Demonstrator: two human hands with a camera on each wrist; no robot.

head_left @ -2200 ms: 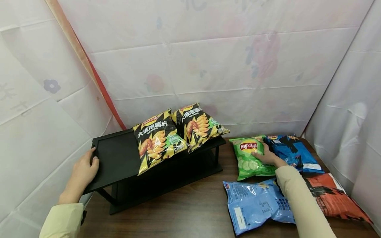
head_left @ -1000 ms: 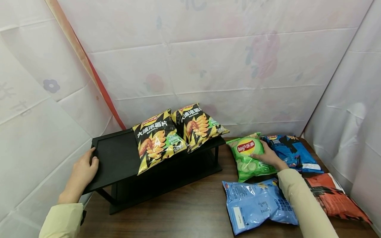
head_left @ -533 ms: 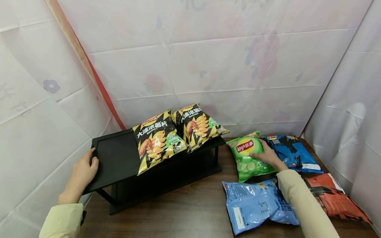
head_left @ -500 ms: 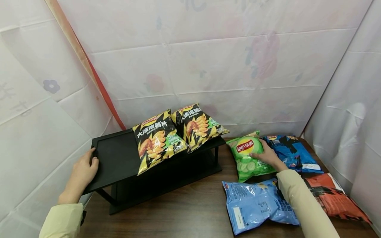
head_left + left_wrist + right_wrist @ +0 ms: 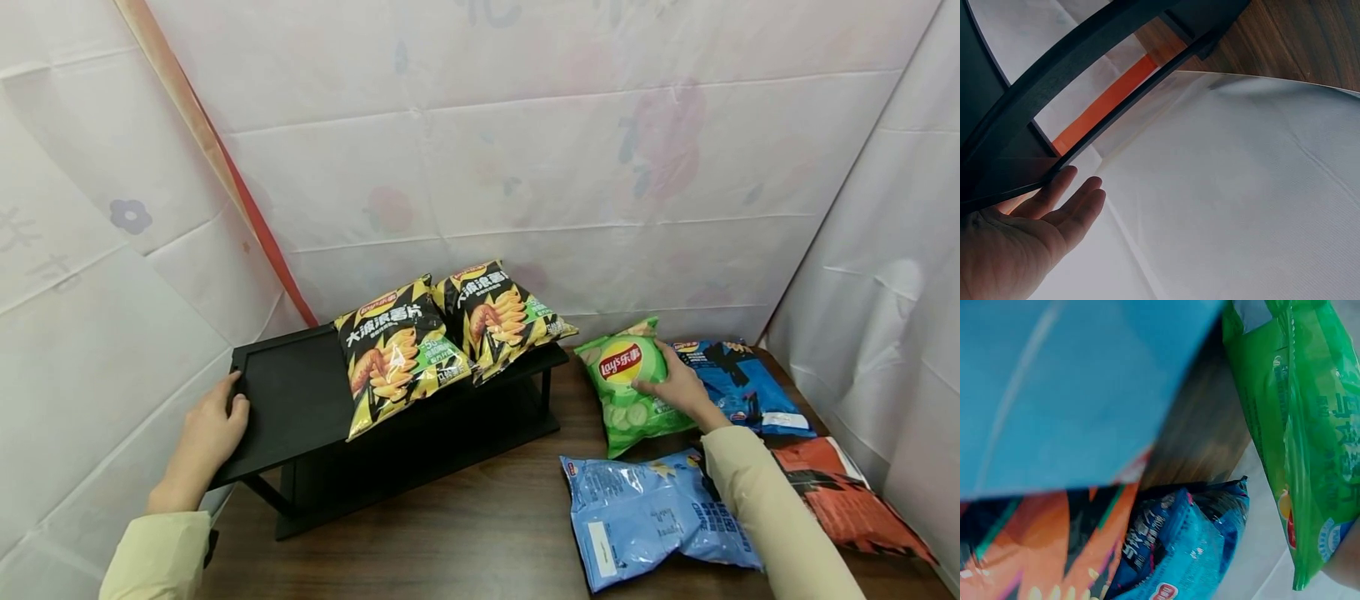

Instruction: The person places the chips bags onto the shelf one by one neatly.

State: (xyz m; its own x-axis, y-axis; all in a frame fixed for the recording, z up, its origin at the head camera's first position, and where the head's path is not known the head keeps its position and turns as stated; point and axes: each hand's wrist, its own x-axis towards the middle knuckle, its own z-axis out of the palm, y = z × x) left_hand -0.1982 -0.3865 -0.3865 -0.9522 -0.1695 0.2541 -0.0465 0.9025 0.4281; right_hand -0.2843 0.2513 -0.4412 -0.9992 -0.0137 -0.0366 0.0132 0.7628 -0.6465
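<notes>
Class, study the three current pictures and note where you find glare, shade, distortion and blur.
Head view: mostly even light, with glints on the left black-and-yellow bag; left wrist view: dim, the left hand's palm shaded and the black rack's bar looking bowed, perhaps lens distortion; right wrist view: the light blue bag blurred, the green bag's seam clearer.

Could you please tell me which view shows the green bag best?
The head view: the green bag shows its printed front, mostly uncovered. The right wrist view shows its seamed side, cropped; the left wrist view, nothing.
</notes>
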